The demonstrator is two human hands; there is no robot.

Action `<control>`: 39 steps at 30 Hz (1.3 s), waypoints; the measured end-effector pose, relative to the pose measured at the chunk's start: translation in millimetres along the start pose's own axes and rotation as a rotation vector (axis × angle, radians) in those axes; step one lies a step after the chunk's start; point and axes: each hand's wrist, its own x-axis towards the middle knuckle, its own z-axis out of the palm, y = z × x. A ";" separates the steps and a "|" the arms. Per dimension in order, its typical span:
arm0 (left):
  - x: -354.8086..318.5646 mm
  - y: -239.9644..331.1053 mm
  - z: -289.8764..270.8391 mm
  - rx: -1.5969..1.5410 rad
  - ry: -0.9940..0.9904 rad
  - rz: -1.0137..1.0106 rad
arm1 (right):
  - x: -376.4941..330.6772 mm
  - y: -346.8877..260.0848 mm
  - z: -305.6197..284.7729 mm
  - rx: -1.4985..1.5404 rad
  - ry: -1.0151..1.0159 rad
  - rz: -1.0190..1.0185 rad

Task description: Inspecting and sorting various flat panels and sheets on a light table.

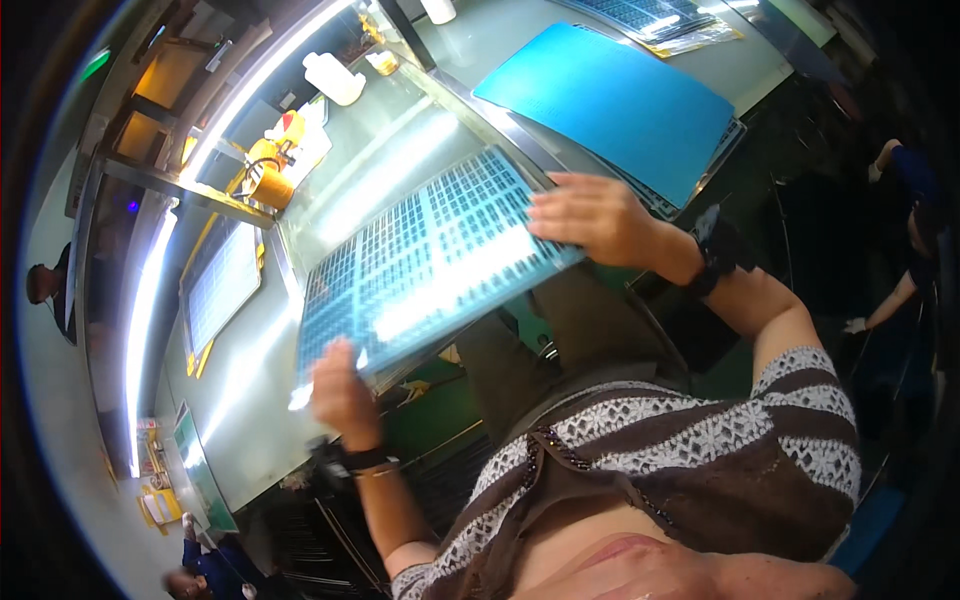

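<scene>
A flat teal panel (420,250) with a dense grid of small dark rectangles lies tilted between my hands, bright lamp glare across it. My left hand (343,392) is closed on its near left corner, slightly blurred. At the right edge, my right hand (592,218) grips the panel with its fingers over the top face; the thumb is mostly hidden. The panel's near edge reaches out past the table's front edge, above my lap. Whether its far edge rests on the table I cannot tell.
A bright blue sheet (615,105) tops a stack at the right. Behind the panel are a white bottle (333,79) and orange containers (268,180). Another gridded panel (224,285) lies at the left, beneath a lit tube lamp (148,330). Other people are farther off on both sides.
</scene>
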 end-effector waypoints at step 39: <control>43.7 61.0 93.3 -0.354 -0.852 0.087 | -220.8 0.8 -56.4 0.900 0.988 1.670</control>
